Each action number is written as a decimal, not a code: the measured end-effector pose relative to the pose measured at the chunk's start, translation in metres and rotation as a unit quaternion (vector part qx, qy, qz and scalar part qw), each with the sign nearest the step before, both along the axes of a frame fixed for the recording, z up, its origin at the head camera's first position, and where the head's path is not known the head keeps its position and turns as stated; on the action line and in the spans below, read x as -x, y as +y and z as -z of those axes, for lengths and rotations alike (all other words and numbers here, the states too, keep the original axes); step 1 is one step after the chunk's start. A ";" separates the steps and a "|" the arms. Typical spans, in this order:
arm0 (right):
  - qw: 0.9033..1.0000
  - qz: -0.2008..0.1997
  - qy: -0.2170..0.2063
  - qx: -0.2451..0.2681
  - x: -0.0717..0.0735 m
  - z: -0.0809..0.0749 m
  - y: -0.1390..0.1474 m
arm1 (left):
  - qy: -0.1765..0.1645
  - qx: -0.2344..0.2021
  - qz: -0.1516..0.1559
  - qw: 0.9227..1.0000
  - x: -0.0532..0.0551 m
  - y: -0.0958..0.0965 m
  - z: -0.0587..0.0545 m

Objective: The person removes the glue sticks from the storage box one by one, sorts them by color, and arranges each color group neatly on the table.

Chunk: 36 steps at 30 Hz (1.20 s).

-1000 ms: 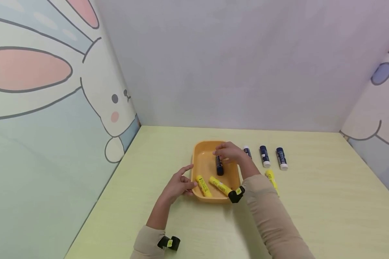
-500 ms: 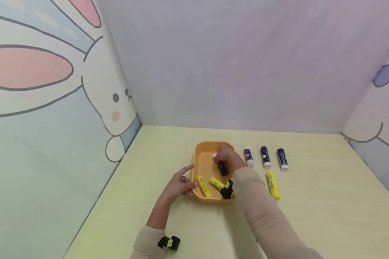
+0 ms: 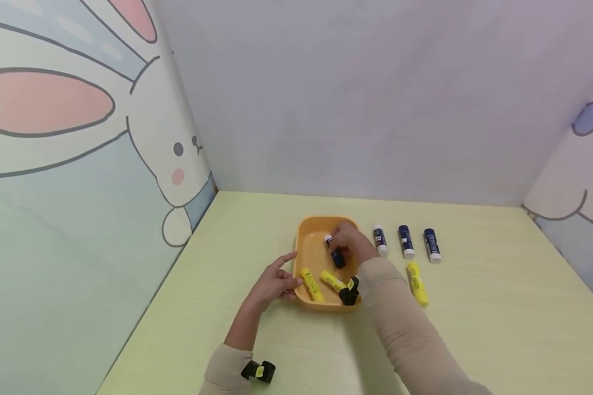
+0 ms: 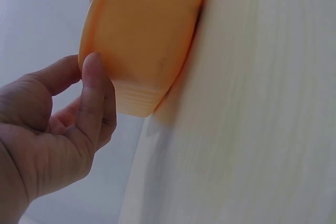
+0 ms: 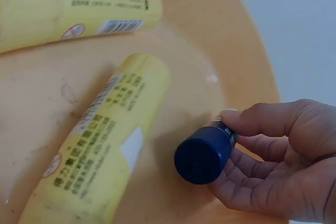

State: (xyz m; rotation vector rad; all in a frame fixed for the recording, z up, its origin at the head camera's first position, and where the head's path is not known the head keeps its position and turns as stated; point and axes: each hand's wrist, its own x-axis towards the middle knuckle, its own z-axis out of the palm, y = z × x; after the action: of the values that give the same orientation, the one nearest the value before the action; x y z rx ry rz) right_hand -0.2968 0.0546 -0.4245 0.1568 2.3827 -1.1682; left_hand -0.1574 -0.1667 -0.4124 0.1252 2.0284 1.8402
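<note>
In the head view my left hand [image 3: 275, 281] holds the near left rim of an orange plastic tray [image 3: 301, 241]. The left wrist view has thumb and fingers pinching the tray wall [image 4: 152, 24]. Inside the tray, my right hand [image 3: 348, 240] grips a dark blue glue stick [image 3: 338, 259] with a white end. Its blue end [image 5: 199, 158] faces the camera in the right wrist view, thumb on one side and fingers curled on the other. Two yellow glue sticks, a left one [image 3: 312, 285] and a right one [image 3: 333, 281], lie in the tray's near part.
Right of the tray, three dark blue glue sticks stand in a row: a left [image 3: 380, 240], a middle [image 3: 406, 241] and a right one [image 3: 432, 245], all lying flat. Nearer lies a yellow glue stick [image 3: 417, 283]. Walls border the pale table [image 3: 499, 307].
My right hand has curled down over the dark blue glue stick, which now lies more slanted. The arm has swung left, uncovering the yellow stick outside. My left hand stays on the tray.
</note>
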 end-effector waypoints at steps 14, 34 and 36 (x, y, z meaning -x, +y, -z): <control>0.991 -0.022 -0.002 0.135 -0.018 -0.021 0.003 | -0.003 0.008 -0.009 1.000 0.014 0.000 0.030; 0.966 -0.025 0.049 0.253 -0.053 -0.030 0.030 | -0.014 0.024 -0.025 0.999 0.012 0.003 0.026; 0.966 -0.019 0.056 0.252 -0.056 -0.030 0.033 | -0.014 0.023 -0.025 0.999 0.011 0.002 0.027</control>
State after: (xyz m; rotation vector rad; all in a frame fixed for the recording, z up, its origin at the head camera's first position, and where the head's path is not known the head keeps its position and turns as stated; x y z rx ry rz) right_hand -0.2405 0.0875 -0.3949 -0.1264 2.0837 -1.7579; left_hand -0.1687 -0.1644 -0.4390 0.0352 2.0715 1.8133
